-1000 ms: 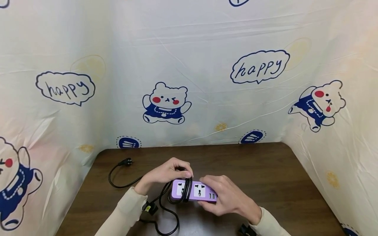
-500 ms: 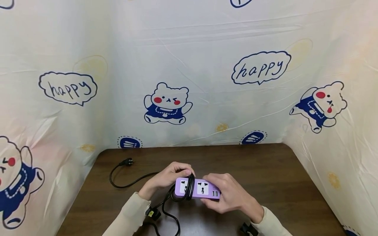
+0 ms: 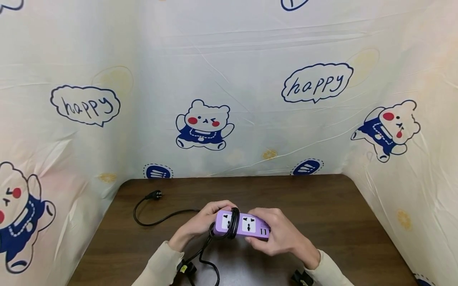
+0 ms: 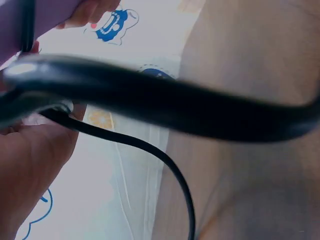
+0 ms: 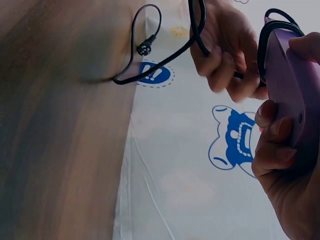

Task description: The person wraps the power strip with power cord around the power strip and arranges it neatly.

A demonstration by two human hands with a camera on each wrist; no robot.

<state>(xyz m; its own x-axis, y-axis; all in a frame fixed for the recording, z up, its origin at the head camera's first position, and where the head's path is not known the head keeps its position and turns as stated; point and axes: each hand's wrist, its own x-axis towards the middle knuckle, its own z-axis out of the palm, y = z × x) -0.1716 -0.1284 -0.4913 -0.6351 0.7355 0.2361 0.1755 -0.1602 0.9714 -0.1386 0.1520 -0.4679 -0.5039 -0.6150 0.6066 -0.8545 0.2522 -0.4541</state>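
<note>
My right hand [image 3: 277, 232] grips the right end of a purple power strip [image 3: 257, 233], thumb on the near side and fingers on the far side. Several turns of black power cord [image 3: 233, 223] wrap round its left half, between two white sockets. At the strip's left end, my left hand [image 3: 201, 219] reaches behind it, its fingertips partly hidden. The right wrist view shows the left hand's fingers [image 5: 220, 80] curled round the cord behind the wrapped end. In the left wrist view a loose length of cord [image 4: 165, 102] crosses close before the camera.
The cord's free end curves left across the brown tabletop [image 3: 322, 198] to a black plug [image 3: 155, 195]. A slack loop [image 3: 214, 270] hangs below the left wrist. Printed white sheeting [image 3: 250, 79] encloses the back and sides.
The power strip has shifted slightly right and up, tilting its right end down. The left hand has moved from above the wraps to behind the strip, and the near slack loop has drawn in.
</note>
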